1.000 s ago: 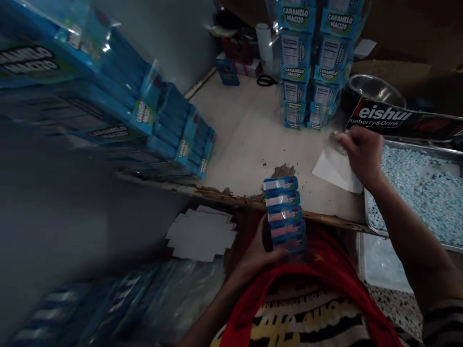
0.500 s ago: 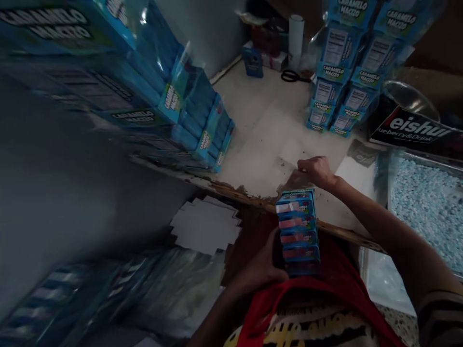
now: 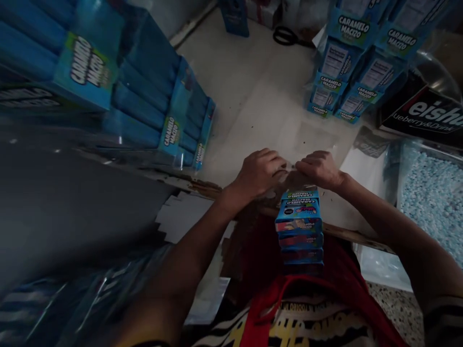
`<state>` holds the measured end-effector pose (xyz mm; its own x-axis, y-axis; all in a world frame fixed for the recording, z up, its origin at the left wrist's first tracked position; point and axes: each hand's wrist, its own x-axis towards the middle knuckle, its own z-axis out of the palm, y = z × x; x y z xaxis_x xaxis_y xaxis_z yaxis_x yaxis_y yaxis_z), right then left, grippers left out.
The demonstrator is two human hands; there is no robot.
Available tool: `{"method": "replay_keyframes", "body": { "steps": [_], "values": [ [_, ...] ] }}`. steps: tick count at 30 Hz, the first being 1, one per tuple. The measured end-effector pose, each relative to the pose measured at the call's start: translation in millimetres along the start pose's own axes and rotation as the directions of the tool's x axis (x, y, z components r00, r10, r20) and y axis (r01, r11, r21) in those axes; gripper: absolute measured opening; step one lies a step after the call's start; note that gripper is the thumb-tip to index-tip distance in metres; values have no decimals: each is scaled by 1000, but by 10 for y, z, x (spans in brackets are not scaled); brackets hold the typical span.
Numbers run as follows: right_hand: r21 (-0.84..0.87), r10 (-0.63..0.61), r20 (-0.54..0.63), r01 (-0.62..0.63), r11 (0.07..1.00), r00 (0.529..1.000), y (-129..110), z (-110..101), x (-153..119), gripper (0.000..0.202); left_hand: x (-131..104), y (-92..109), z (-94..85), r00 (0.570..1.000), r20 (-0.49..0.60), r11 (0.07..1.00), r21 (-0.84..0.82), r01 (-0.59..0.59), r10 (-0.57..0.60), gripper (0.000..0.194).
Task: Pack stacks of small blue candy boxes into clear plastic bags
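Observation:
A stack of small blue candy boxes (image 3: 299, 226) hangs at the table's front edge, against the red apron, with clear plastic above it. My left hand (image 3: 261, 172) is closed on the gathered plastic at the left, just above the stack. Facing it, my right hand (image 3: 319, 168) pinches the same clear plastic (image 3: 291, 179) on the right. The fingertips of both hands are a short gap apart, and the bag's outline between them is hard to make out.
Wrapped blue boxes (image 3: 170, 130) stand tall at the left, more (image 3: 331, 82) at the back right. Black scissors (image 3: 285, 36) lie at the back. On the right are a black carton (image 3: 423, 111) and a tray of blue-white candies (image 3: 430, 193). White card sheets (image 3: 184, 212) lie below the edge.
My left hand has risen from beside the stack to the plastic above it. My right hand has barely moved. The view has shifted closer to the table.

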<state>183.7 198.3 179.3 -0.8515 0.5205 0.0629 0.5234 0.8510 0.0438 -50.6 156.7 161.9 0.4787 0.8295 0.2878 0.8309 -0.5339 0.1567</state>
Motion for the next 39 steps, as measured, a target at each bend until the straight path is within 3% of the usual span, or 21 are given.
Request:
{"method": "replay_keyframes", "body": {
  "steps": [6, 10, 15, 19, 23, 25, 28, 31, 35, 37, 39],
  "values": [
    [65, 180, 57, -184, 981, 982, -61, -18, -384, 24, -417, 194, 55, 994, -110, 998, 64, 2, 5, 35],
    [54, 387, 130, -396, 917, 913, -184, -103, -574, 14, -493, 353, 128, 987, -151, 986, 152, 75, -52, 27],
    [144, 518, 224, -554, 820, 825, -261, -164, -691, 7, -456, 437, 117, 990, -106, 974, 197, 113, -93, 17],
    [201, 573, 251, -621, 758, 781, -368, -250, -660, 13, -435, 470, -68, 994, 9, 980, 171, 106, -109, 18],
    [120, 531, 308, -586, 801, 789, -522, -496, -581, 15, -479, 544, -382, 991, 86, 979, 187, 82, -100, 24],
    [79, 514, 340, -568, 819, 788, -589, -629, -589, 19, -561, 620, -535, 993, 72, 983, 164, 82, -95, 25],
    [102, 512, 281, -556, 825, 812, -679, -789, -655, 25, -726, 788, -666, 989, -80, 986, 104, 132, -124, 24],
    [196, 532, 89, -538, 820, 842, -797, -894, -735, 24, -852, 1002, -639, 911, -306, 958, -14, 287, -277, 21],
    [295, 559, -95, -513, 806, 823, -1022, -968, -841, 25, -903, 1279, -477, 719, -440, 843, -273, 463, -538, 16],
    [328, 586, -189, -512, 794, 788, -1131, -992, -891, 24, -900, 1368, -415, 676, -463, 820, -320, 475, -573, 14],
    [332, 607, -261, -521, 786, 751, -1215, -1009, -928, 22, -887, 1415, -379, 672, -491, 832, -316, 456, -554, 13]
  ]
}}
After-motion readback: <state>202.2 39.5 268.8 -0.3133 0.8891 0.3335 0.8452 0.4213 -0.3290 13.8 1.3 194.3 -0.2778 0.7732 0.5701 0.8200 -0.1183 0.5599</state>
